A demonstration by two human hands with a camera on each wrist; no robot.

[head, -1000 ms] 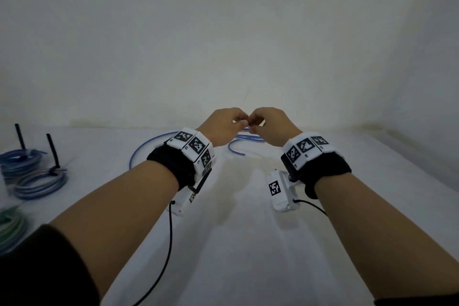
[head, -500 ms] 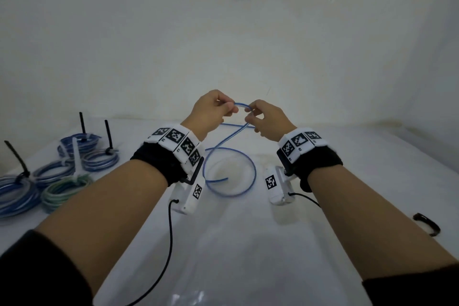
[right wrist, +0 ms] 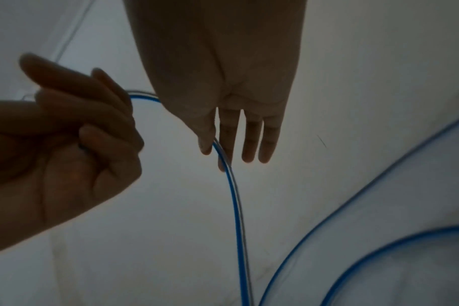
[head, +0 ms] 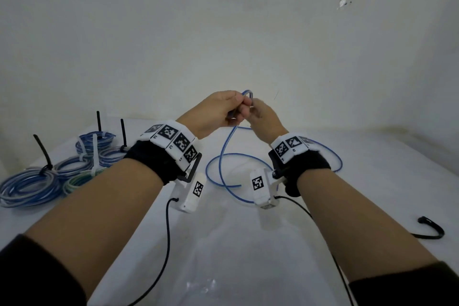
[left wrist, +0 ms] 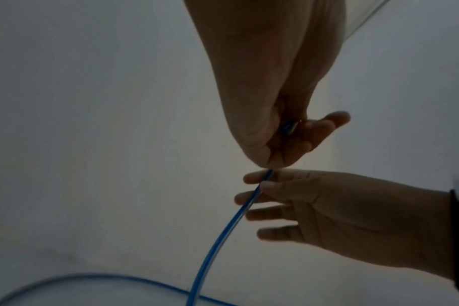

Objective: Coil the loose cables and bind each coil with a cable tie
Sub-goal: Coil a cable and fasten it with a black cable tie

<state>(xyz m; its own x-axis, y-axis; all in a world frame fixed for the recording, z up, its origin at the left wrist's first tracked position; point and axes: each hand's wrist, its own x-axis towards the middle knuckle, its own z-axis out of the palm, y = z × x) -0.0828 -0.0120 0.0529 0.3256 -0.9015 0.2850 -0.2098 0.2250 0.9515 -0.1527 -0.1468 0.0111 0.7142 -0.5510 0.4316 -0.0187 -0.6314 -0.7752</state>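
A loose blue cable [head: 220,156] hangs from my raised hands and loops on the white table [head: 372,181], one loop running behind my right wrist. My left hand [head: 236,112] grips the cable's end, which arches in a small bend above the fingers. The left wrist view shows that left hand [left wrist: 275,140] curled round the cable [left wrist: 223,234]. Close beside it, my right hand [head: 254,110] pinches the same cable just below. In the right wrist view the right hand's [right wrist: 215,151] thumb and forefinger pinch the cable [right wrist: 236,207], the other fingers straight.
Several bound blue coils [head: 32,186] with upright black and white tie tails lie at the left, a greenish coil [head: 79,180] among them. A black cable tie [head: 432,230] lies curled at the right. A white wall stands close behind.
Both hands have risen from the table with the cable. The left hand now holds the end bent over, and the right hand has closed in right beside it.
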